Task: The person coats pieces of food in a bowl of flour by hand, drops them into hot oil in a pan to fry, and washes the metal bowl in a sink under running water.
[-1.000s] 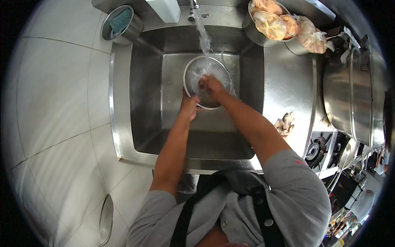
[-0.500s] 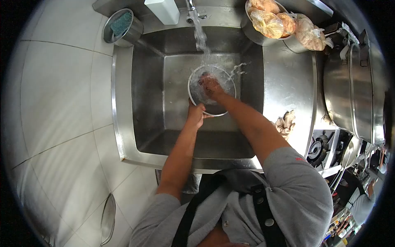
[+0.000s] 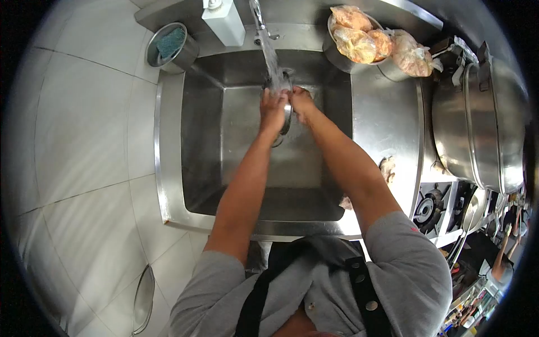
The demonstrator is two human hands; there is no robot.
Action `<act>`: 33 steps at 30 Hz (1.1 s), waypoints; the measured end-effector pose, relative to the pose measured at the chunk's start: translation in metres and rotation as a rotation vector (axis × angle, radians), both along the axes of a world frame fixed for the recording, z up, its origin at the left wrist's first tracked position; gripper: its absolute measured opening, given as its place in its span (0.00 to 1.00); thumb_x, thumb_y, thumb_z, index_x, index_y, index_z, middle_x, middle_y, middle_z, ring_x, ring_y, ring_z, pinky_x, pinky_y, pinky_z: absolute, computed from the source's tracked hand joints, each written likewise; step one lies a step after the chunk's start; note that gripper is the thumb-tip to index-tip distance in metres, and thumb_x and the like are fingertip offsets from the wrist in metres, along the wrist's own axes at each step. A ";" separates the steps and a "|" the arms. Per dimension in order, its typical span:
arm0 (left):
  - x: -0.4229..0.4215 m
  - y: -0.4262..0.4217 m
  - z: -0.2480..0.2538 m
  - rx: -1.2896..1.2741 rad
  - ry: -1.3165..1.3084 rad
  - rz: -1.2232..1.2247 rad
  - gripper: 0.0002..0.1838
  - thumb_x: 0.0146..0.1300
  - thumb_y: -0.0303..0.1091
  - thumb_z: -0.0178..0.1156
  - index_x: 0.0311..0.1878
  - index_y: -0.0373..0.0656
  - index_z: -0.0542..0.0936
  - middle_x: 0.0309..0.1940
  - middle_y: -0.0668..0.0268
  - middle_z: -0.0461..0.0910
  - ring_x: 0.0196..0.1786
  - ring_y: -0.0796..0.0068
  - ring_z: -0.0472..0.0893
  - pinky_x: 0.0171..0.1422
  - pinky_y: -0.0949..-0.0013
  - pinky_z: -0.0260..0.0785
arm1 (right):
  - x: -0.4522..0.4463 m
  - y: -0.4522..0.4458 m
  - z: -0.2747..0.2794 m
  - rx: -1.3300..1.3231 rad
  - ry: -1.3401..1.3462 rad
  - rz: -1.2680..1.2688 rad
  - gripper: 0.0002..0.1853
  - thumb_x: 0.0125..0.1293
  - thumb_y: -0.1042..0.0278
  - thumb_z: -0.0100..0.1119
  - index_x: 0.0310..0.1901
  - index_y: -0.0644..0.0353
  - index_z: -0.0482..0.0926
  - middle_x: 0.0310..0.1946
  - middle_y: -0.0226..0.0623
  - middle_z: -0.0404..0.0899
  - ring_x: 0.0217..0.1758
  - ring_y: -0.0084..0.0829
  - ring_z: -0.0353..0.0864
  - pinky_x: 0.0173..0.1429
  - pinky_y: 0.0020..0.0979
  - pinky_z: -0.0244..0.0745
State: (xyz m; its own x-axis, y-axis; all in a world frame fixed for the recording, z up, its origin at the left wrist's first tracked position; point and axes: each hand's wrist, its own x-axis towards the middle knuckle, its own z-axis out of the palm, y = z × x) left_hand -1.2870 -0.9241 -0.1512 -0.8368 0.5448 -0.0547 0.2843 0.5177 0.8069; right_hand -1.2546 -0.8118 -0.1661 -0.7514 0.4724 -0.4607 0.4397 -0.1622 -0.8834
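Note:
A round metal bowl (image 3: 288,115) is tipped onto its side in the sink, its rim seen nearly edge-on. My right hand (image 3: 303,105) grips the bowl's rim from the right. On the left side, my left hand (image 3: 272,113) presses against the bowl, with its fingers in the falling water and partly blurred. Water from the tap (image 3: 257,19) pours over the bowl and the left fingers. Both hands are above the floor of the steel sink (image 3: 241,151).
A white pump bottle (image 3: 224,22) and a metal container with a green scouring pad (image 3: 170,42) stand behind the sink. Bagged food (image 3: 359,42) fills containers at the back right. A large pot (image 3: 471,126) and gas burner (image 3: 429,208) are to the right, with crumpled cloth-like scraps (image 3: 387,168) nearby.
The bowl has turned from facing up to standing on its side and moved toward the tap. My right hand has come out of it onto the rim; my left hand has moved up.

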 end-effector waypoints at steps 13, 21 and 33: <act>0.006 -0.067 -0.017 0.603 -1.191 0.379 0.30 0.56 0.38 0.51 0.62 0.42 0.58 0.54 0.52 0.67 0.46 0.52 0.76 0.39 0.52 0.75 | 0.067 -0.037 0.040 0.640 0.115 0.979 0.15 0.61 0.59 0.49 0.43 0.60 0.73 0.44 0.46 0.73 0.49 0.47 0.71 0.51 0.42 0.66; 0.049 -0.066 -0.007 0.578 -1.158 0.373 0.33 0.41 0.23 0.48 0.58 0.44 0.63 0.39 0.62 0.70 0.33 0.66 0.72 0.29 0.63 0.70 | 0.018 -0.036 -0.073 0.858 0.094 0.677 0.16 0.63 0.59 0.47 0.45 0.63 0.70 0.48 0.51 0.70 0.52 0.48 0.70 0.52 0.43 0.66; 0.064 -0.072 -0.004 0.564 -1.190 0.417 0.35 0.44 0.21 0.47 0.61 0.43 0.58 0.45 0.58 0.69 0.38 0.60 0.76 0.34 0.54 0.75 | 0.043 -0.056 -0.065 0.758 0.259 0.812 0.12 0.59 0.67 0.50 0.44 0.59 0.69 0.45 0.43 0.70 0.51 0.41 0.69 0.56 0.38 0.64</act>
State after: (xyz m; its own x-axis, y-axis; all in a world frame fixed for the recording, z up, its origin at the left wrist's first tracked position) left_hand -1.2234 -0.9959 -0.1551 -0.5473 0.4551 -0.7024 -0.8111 -0.0816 0.5791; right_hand -1.2116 -0.8681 -0.2311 -0.9930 -0.1062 -0.0508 -0.0385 0.7008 -0.7123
